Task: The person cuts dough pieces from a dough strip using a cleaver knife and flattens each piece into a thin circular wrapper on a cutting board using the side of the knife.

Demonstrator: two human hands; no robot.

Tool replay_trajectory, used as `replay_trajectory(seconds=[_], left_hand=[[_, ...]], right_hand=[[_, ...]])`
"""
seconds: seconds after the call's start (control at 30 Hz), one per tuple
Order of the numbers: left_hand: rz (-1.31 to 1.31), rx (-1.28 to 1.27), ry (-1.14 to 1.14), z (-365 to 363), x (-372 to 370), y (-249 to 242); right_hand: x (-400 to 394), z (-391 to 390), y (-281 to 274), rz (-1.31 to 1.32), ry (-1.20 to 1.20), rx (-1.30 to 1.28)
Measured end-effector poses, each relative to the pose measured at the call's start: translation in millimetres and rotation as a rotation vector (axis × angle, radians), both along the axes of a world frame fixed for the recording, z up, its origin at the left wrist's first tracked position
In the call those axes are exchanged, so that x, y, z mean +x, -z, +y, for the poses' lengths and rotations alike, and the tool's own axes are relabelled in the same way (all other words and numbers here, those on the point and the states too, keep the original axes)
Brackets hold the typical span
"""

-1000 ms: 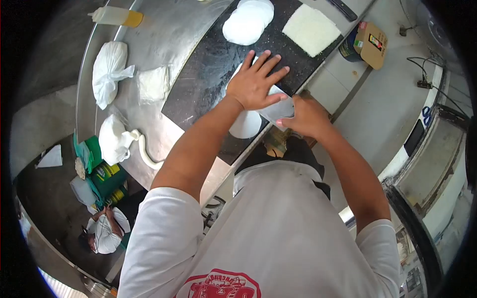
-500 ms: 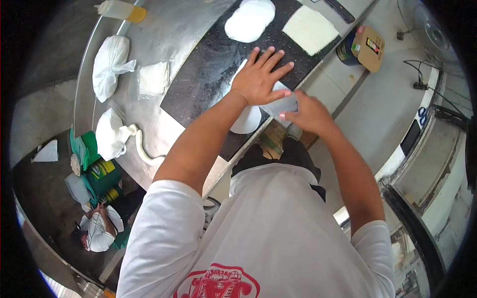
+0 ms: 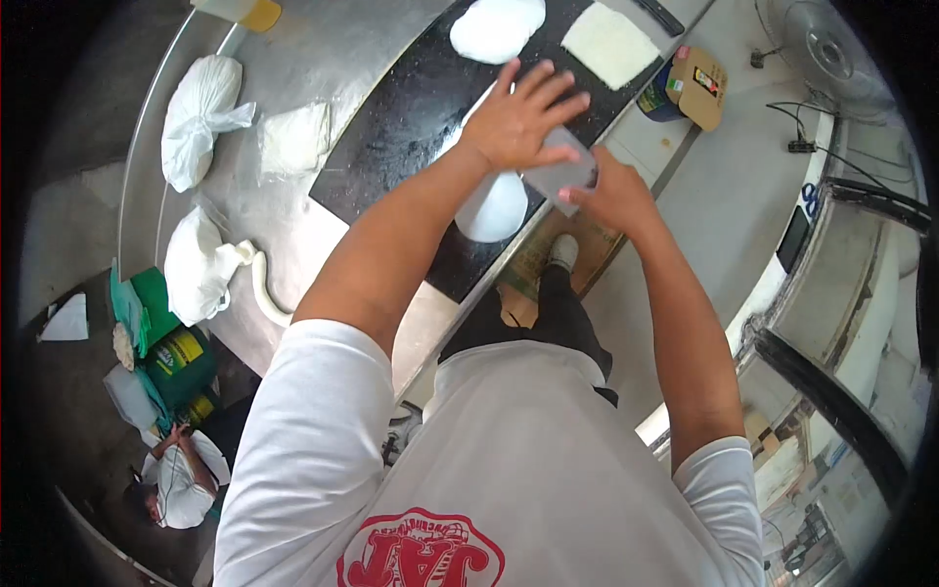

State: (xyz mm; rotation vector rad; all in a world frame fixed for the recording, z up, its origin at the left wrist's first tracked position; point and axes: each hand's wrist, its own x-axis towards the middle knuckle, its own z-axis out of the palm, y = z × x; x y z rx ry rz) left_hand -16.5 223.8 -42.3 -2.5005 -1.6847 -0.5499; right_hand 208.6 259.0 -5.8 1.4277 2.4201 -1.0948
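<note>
My left hand (image 3: 516,122) is over the black board (image 3: 362,166), palm down with its fingers spread. Between thumb and fingers, my right hand (image 3: 621,191) pinches the edge of a translucent plastic sheet (image 3: 564,168) at the board's near edge. The sheet's far side overlaps the left hand's thumb in this view. Below the left hand lies a smooth, flat white dough piece (image 3: 496,208), partly hidden by that hand and wrist. Farther along the board are a rounded white dough piece (image 3: 497,29) and a pale square slab (image 3: 611,44).
On the metal table (image 3: 323,59) lie tied white bags (image 3: 201,117), a clear packet (image 3: 295,139) and a dough rope (image 3: 262,284). A knife handle (image 3: 662,15) rests beyond the slab. A cardboard-topped tub (image 3: 670,93) stands beside the table. A person (image 3: 186,479) sits at lower left.
The view has shifted, with the table things higher in it. My left hand appears lifted from the board, fingers still spread. My right hand still grips the plastic sheet.
</note>
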Motion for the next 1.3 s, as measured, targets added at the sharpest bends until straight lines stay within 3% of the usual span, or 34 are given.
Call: replay_trajectory(seconds=[0.07,0.13,0.17,0.27,0.3,0.4,0.47,0.6,0.67,0.77,0.83,0.87,0.93,0.97,1.0,1.07,1.1,1.13,1.17,1.2,1.27,1.3], left_hand=[[-0.046,0.088,-0.229,-3.4,-3.6,-18.9],[-0.409,0.237,-0.263,-24.6,-25.3,-28.2],[-0.488,0.164,-0.329,-45.3,-35.1,-28.3],[-0.632,0.105,-0.480,-116.0,-58.7,-22.2],[-0.632,0.080,-0.493,-138.6,-63.1,-17.4],[-0.640,0.023,-0.470,-181.9,-61.1,-5.0],[-0.624,-0.118,-0.406,-189.5,-48.0,-10.5],[-0.219,-0.278,-0.459,-186.2,-12.3,-19.5],[-0.198,-0.249,-0.446,-190.6,3.9,-16.5],[-0.273,-0.186,-0.426,-195.5,20.8,-23.1],[-0.513,-0.189,-0.368,-190.9,30.8,-22.3],[-0.510,-0.201,-0.380,-184.9,36.8,-23.0],[-0.793,-0.539,-0.359,-163.0,45.1,-44.7],[-0.953,-0.484,-0.309,-149.8,50.9,-49.7],[-0.941,-0.486,-0.319,-132.7,51.0,-62.6],[-1.313,-0.768,-0.433,-97.1,48.5,-91.7],[-1.560,-0.679,-0.427,-83.3,44.9,-72.0],[-1.572,-0.553,-0.468,-63.9,32.8,-76.7],[-1.613,-0.396,-0.548,-39.8,22.8,-79.5],[-1.741,-0.317,-0.643,-17.3,6.1,-67.5],[-1.819,-0.239,-0.771,18.5,-30.3,-46.4],[-1.871,-0.149,-0.868,29.8,-47.8,-33.8]], right_hand=[[1.7,-19.6,9.9,0.046,0.047,0.022],[-0.9,-37.6,12.5,0.142,0.223,0.184],[-7.5,-60.6,14.8,0.160,0.392,0.071],[-25.8,-160.9,40.1,0.297,0.270,0.069],[-34.8,-178.0,28.3,0.223,0.310,-0.160],[-43.3,-184.6,24.4,0.123,0.181,-0.228],[-31.0,-170.1,41.3,0.177,0.072,-0.083],[-22.3,-141.2,-0.2,0.295,-0.029,-0.239],[-15.6,-126.4,-29.7,0.093,-0.096,-0.519],[3.8,-111.9,-29.4,0.100,-0.110,-0.613],[12.3,-97.5,-33.2,0.027,-0.137,-0.696],[19.2,-89.1,-28.8,0.026,-0.145,-0.711],[35.1,-69.3,-15.8,0.114,-0.256,-0.660],[41.9,-56.2,-11.1,0.130,-0.264,-0.662],[51.9,-45.0,-7.4,0.191,-0.235,-0.635],[66.0,-21.3,-7.4,0.250,-0.211,-0.622],[70.4,-8.7,-12.8,0.291,-0.122,-0.621],[76.1,4.7,-16.2,0.332,-0.033,-0.616],[98.2,17.6,23.3,0.373,-0.178,-0.312],[97.8,29.3,11.0,0.379,-0.191,-0.309],[92.4,47.7,-25.5,0.380,0.084,-0.422],[98.4,57.8,-19.7,0.469,0.039,-0.372]])
